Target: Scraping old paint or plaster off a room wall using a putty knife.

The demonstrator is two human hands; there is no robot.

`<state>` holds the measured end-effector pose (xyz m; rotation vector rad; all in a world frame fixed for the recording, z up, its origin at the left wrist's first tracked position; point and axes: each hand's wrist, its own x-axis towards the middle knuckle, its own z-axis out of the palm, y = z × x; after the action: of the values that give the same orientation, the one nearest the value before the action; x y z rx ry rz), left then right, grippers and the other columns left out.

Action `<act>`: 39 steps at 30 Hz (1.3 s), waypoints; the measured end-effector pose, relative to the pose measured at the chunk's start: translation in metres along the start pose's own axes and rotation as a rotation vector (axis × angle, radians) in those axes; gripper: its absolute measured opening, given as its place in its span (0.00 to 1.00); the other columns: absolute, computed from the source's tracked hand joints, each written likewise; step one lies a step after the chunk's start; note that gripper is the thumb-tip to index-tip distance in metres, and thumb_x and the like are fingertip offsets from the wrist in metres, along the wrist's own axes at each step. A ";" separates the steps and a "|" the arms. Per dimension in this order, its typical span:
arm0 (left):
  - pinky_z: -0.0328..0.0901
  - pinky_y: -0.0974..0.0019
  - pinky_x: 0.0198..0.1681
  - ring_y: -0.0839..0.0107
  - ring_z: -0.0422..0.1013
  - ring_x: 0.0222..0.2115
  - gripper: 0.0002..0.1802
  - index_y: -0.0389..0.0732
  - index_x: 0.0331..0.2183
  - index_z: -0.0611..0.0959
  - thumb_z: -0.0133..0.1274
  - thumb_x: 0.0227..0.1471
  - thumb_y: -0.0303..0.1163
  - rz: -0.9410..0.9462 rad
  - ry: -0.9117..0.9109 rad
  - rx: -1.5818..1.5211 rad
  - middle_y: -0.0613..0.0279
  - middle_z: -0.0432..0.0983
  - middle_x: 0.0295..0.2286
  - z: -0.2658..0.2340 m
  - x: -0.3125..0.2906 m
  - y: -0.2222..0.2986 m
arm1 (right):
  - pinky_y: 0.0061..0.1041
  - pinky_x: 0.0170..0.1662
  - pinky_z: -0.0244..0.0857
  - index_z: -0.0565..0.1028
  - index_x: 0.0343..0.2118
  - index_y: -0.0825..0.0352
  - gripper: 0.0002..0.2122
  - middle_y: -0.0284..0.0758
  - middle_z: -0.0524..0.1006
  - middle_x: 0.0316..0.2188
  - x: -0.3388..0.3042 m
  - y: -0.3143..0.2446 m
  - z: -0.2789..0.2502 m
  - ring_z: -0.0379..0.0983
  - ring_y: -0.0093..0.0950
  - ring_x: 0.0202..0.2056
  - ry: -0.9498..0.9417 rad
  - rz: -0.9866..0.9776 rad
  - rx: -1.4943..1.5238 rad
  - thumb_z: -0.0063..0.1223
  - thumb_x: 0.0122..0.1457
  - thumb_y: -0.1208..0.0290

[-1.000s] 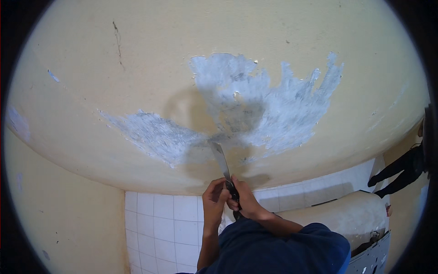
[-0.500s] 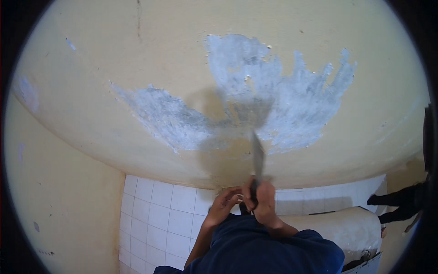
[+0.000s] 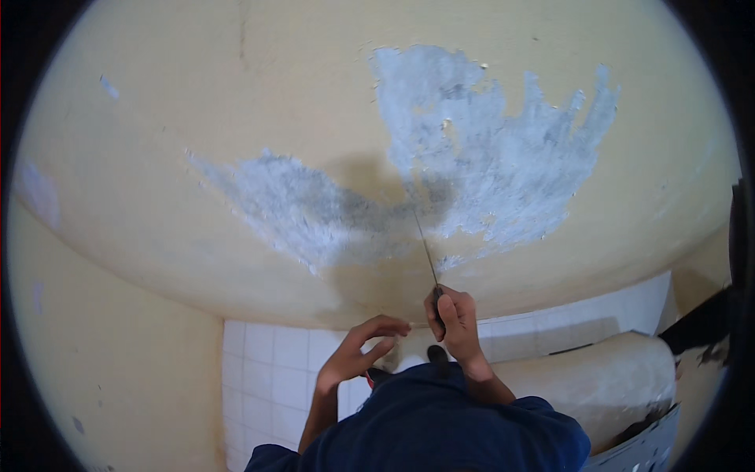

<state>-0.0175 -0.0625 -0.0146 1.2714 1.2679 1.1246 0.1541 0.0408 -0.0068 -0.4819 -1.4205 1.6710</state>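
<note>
My right hand is closed around the dark handle of a knife. Its long thin blade is seen edge-on and points up at the wall. The blade's tip meets the lower middle of the bare grey-white patch, where the yellowish paint is gone; whether it touches cannot be made out. To the left of that hand, my left hand holds nothing, its fingers bent and the thumb apart.
A second bare patch spreads to the left. White floor tiles lie below the wall. At the lower right are a pale rounded surface and a grey panel. Dark clothing of another person shows at the right edge.
The knife has turned from showing its broad side to edge-on, its tip now higher and further left. My left hand has moved left and down, apart from the right.
</note>
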 end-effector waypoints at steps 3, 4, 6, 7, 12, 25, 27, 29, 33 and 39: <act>0.62 0.65 0.47 0.68 0.70 0.42 0.14 0.39 0.43 0.76 0.50 0.52 0.28 0.208 -0.245 0.250 0.60 0.74 0.38 -0.029 0.001 0.078 | 0.16 0.17 0.45 0.65 0.18 0.68 0.16 0.24 0.60 0.11 0.007 0.003 0.008 0.54 0.11 0.16 0.197 -0.022 -0.079 0.47 0.60 0.64; 0.63 0.64 0.47 0.65 0.70 0.42 0.13 0.39 0.40 0.78 0.51 0.50 0.29 0.332 -0.391 0.373 0.60 0.75 0.38 -0.031 0.007 0.104 | 0.15 0.18 0.45 0.65 0.18 0.68 0.15 0.24 0.59 0.11 0.008 0.002 0.009 0.52 0.10 0.17 0.299 -0.014 -0.166 0.50 0.58 0.66; 0.64 0.61 0.46 0.65 0.71 0.42 0.13 0.42 0.38 0.80 0.54 0.46 0.30 0.643 -0.589 0.602 0.64 0.77 0.36 -0.026 0.015 0.147 | 0.15 0.20 0.44 0.65 0.18 0.67 0.13 0.23 0.58 0.12 0.011 0.003 0.018 0.51 0.10 0.19 0.374 -0.010 -0.181 0.53 0.56 0.70; 0.64 0.62 0.46 0.66 0.70 0.43 0.13 0.45 0.38 0.81 0.52 0.47 0.30 0.781 -0.663 0.716 0.65 0.76 0.38 -0.020 0.019 0.163 | 0.16 0.19 0.44 0.65 0.18 0.67 0.13 0.23 0.59 0.12 0.011 0.003 0.023 0.51 0.10 0.19 0.409 -0.010 -0.145 0.53 0.56 0.70; 0.64 0.62 0.48 0.67 0.70 0.41 0.09 0.45 0.33 0.80 0.51 0.46 0.33 1.198 -0.669 1.009 0.67 0.75 0.33 0.015 0.042 0.196 | 0.14 0.22 0.49 0.68 0.23 0.69 0.09 0.23 0.64 0.15 0.008 0.006 0.041 0.55 0.10 0.20 0.426 0.053 -0.169 0.53 0.56 0.71; 0.59 0.66 0.17 0.60 0.63 0.09 0.30 0.42 0.07 0.74 0.48 0.51 0.51 1.176 -0.532 1.364 0.58 0.64 0.07 0.023 0.168 0.120 | 0.18 0.25 0.62 0.66 0.40 0.69 0.12 0.30 0.68 0.20 -0.002 0.002 0.022 0.65 0.17 0.20 0.184 0.105 0.217 0.46 0.60 0.65; 0.57 0.65 0.15 0.58 0.60 0.07 0.31 0.42 0.06 0.73 0.47 0.51 0.52 1.204 -0.505 1.262 0.56 0.63 0.05 0.022 0.164 0.122 | 0.15 0.18 0.58 0.64 0.38 0.68 0.13 0.30 0.66 0.19 -0.005 -0.008 0.012 0.60 0.16 0.16 -0.155 0.223 0.597 0.40 0.63 0.61; 0.58 0.66 0.16 0.58 0.61 0.07 0.31 0.42 0.07 0.73 0.46 0.51 0.53 1.146 -0.488 1.199 0.57 0.63 0.05 0.022 0.161 0.127 | 0.13 0.15 0.54 0.63 0.36 0.67 0.16 0.30 0.64 0.17 -0.009 -0.005 0.002 0.57 0.14 0.12 -0.278 0.267 0.799 0.36 0.63 0.57; 0.58 0.66 0.16 0.59 0.61 0.07 0.31 0.43 0.07 0.73 0.47 0.51 0.52 1.085 -0.517 1.237 0.57 0.63 0.05 0.030 0.162 0.133 | 0.09 0.10 0.44 0.60 0.27 0.64 0.21 0.25 0.58 0.11 -0.014 0.007 -0.007 0.48 0.11 0.07 -0.308 0.400 0.971 0.31 0.62 0.48; 0.58 0.67 0.16 0.61 0.61 0.07 0.30 0.45 0.05 0.71 0.48 0.51 0.51 1.193 -0.404 1.175 0.59 0.62 0.04 0.030 0.158 0.129 | 0.11 0.10 0.38 0.59 0.25 0.62 0.20 0.22 0.54 0.10 -0.016 -0.014 0.004 0.44 0.11 0.08 -0.166 0.445 0.765 0.32 0.62 0.48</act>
<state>0.0283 0.0975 0.1069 3.1988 0.7307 0.6581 0.1651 0.0255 0.0034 -0.2229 -0.6956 2.4865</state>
